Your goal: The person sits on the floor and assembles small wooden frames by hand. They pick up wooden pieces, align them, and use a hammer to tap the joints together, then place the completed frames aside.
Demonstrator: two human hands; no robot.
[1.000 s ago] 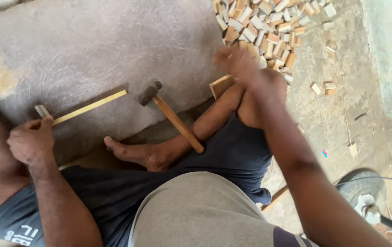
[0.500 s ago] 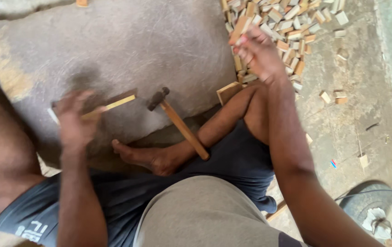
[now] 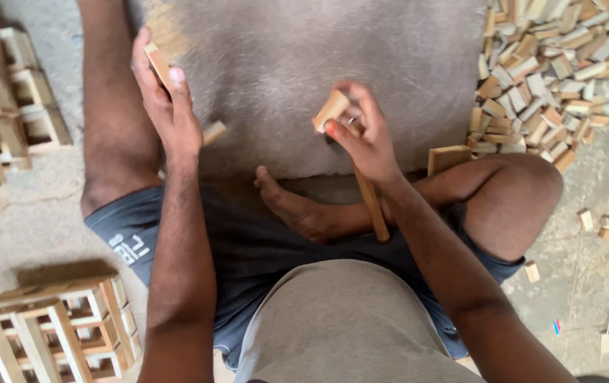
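My left hand grips a thin wooden strip, held upright over the grey stone slab; the strip's lower end shows below my palm. My right hand pinches a small wooden block above the slab's near edge. Under that hand lies a hammer whose wooden handle points toward my lap; its head is hidden by the hand. I sit cross-legged, my foot just in front of the slab.
A large heap of small wooden blocks covers the floor at the upper right, with a few strays near my right knee. Assembled wooden frames stand stacked at the left and lower left.
My left hand has picked the strip off the slab and raised it. My right hand came back from the block heap holding a block, now over the hammer. The view shifted left.
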